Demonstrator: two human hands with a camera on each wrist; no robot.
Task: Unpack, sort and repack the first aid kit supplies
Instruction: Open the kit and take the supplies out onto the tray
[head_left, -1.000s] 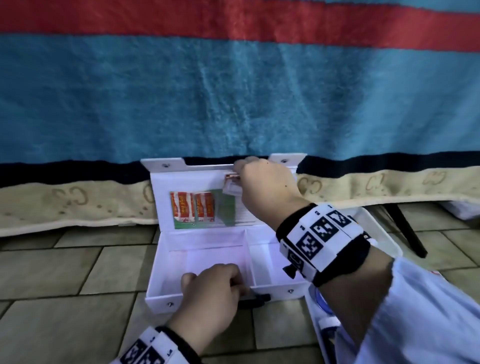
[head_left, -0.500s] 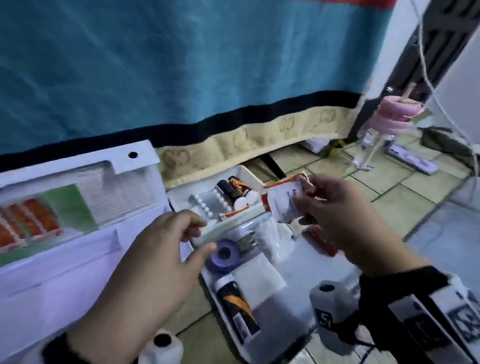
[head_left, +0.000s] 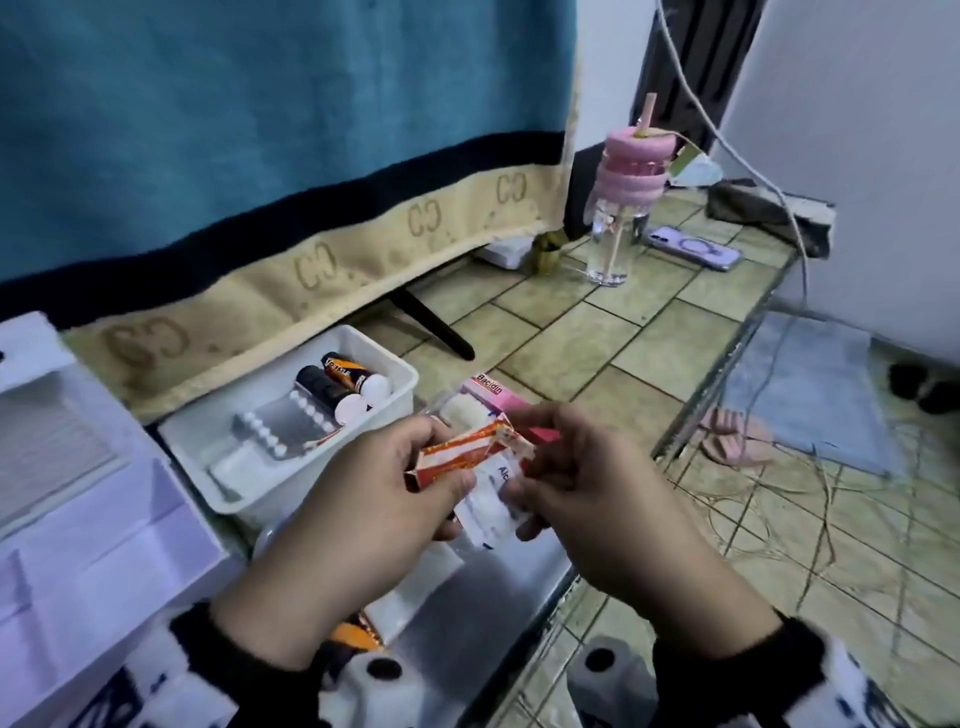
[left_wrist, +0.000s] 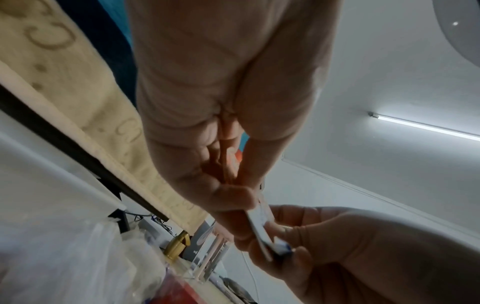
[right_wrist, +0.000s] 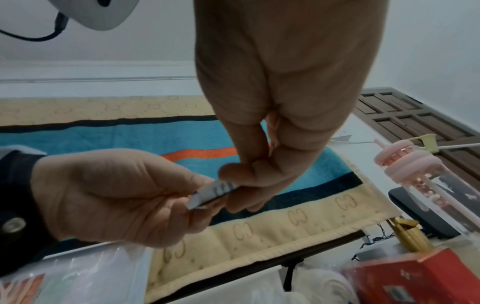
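Note:
Over the tiled tabletop, both hands meet on a small stack of flat packets. My left hand (head_left: 447, 483) grips an orange-red sachet (head_left: 462, 452) and a white alcohol pad packet (head_left: 488, 501) under it. My right hand (head_left: 524, 467) pinches the white packet's other end. The wrist views show this white packet (left_wrist: 259, 228) (right_wrist: 215, 192) edge-on between both thumbs and fingers. The open white first aid case (head_left: 78, 493) lies at the left. A white tray (head_left: 400, 374) behind the hands holds two dark tubes and a blister strip.
A pink Bacidin box (head_left: 493, 392) and a gauze roll (head_left: 460, 410) lie just beyond the hands. A clear bottle with a pink lid (head_left: 618, 218) and a phone (head_left: 693, 248) stand far right. The table edge (head_left: 727, 374) drops to a floor with cables.
My right hand carried the packets from the case lid rightward over the tray area. My left hand left the case's front edge and took hold of the packets. The view swung right.

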